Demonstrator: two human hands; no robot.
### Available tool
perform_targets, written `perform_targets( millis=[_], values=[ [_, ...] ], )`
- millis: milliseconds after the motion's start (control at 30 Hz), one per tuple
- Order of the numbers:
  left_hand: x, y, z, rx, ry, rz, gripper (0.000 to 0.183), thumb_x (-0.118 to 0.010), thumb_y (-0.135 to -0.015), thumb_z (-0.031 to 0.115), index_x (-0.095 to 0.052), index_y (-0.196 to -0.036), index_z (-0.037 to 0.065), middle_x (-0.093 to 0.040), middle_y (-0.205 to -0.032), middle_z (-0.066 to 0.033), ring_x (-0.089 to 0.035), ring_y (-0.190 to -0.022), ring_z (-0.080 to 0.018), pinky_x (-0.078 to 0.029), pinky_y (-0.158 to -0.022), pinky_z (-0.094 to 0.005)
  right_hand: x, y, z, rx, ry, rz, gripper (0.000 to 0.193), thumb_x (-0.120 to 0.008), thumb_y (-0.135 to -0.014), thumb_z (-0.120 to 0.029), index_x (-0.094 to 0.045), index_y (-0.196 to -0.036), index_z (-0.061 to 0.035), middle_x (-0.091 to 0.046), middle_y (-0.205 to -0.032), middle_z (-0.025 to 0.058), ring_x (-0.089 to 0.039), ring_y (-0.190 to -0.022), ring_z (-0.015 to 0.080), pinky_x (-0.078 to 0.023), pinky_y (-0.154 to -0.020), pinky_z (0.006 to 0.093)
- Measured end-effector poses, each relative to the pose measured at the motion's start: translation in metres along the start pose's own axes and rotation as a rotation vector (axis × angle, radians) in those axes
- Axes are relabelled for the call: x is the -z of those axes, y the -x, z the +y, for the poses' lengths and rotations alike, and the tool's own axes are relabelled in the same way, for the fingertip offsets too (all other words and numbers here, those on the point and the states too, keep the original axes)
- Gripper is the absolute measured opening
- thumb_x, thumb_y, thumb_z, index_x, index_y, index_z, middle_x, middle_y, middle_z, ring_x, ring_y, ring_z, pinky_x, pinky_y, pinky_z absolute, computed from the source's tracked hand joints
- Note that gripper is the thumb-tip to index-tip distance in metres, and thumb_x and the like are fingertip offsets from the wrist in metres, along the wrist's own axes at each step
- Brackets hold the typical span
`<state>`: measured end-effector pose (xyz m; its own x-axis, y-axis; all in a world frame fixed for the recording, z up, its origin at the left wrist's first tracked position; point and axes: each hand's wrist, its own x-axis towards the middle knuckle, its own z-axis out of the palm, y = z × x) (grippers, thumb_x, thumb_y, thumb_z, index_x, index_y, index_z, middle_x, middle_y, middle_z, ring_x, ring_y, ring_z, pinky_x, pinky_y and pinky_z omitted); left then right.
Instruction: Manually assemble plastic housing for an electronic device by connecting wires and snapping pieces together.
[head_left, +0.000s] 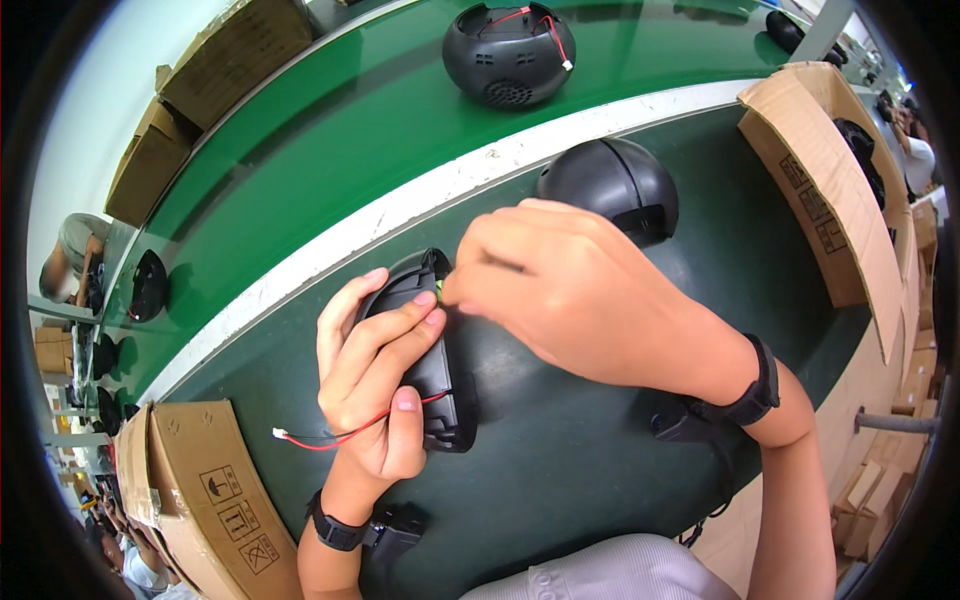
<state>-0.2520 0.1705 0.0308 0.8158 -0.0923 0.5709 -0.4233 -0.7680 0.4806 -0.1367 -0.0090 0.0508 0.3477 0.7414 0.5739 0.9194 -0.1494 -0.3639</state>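
My left hand (372, 385) is wrapped round a black plastic housing (430, 372), which is tilted on its side above the dark green bench. A red and black wire (335, 441) with a small white connector hangs out of the housing past my left thumb. My right hand (580, 290) is closed in a pinch at the housing's upper inner edge. A small green bit (440, 288) shows beside its fingertips, but what they grip is hidden. Just beyond my right hand, a round black shell (612, 185) rests on the bench.
Past a white rail (440, 180) runs a green conveyor belt (330, 130) carrying a black speaker-like housing (508, 60) with a red wire. Open cardboard boxes stand at the right (815, 190) and lower left (205, 490). Another person (75, 255) sits at the far left.
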Motion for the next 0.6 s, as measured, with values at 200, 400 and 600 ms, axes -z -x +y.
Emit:
perform_targets(
  millis=[200,400,600],
  values=[
    [0.004,-0.002,-0.002,-0.01,0.037,-0.089,0.043,-0.044,-0.081,0.024,-0.071,-0.101,-0.005,-0.067,-0.109,-0.0179,-0.048,-0.118,-0.0414,-0.036,-0.102,-0.0488,-0.005,0.001,-0.007,-0.029,-0.278,-0.023,0.011,-0.07,-0.078,-0.001,-0.066,-0.088,-0.002,-0.065,-0.094,0.0078,-0.063,-0.081,0.0241,-0.051,-0.069,0.0333],
    [0.003,0.0,-0.003,-0.017,0.077,-0.075,0.043,-0.044,-0.084,0.024,-0.07,-0.104,-0.004,-0.067,-0.11,-0.0157,-0.046,-0.119,-0.0393,-0.036,-0.103,-0.0493,-0.008,-0.004,0.006,-0.206,-0.783,0.173,0.022,-0.069,-0.084,-0.014,-0.065,-0.099,0.0011,-0.068,-0.101,0.0109,-0.066,-0.088,0.0194,-0.051,-0.079,0.0293],
    [0.0,0.002,-0.006,0.006,0.146,-0.023,0.043,-0.042,-0.087,0.026,-0.07,-0.1,-0.005,-0.068,-0.107,-0.0158,-0.046,-0.119,-0.0383,-0.035,-0.103,-0.0499,-0.032,0.014,0.033,-0.314,-1.481,-0.123,0.062,-0.061,-0.086,-0.013,-0.04,-0.14,0.0072,-0.042,-0.145,0.0187,-0.036,-0.138,0.0272,-0.022,-0.117,0.0409]
  ],
)
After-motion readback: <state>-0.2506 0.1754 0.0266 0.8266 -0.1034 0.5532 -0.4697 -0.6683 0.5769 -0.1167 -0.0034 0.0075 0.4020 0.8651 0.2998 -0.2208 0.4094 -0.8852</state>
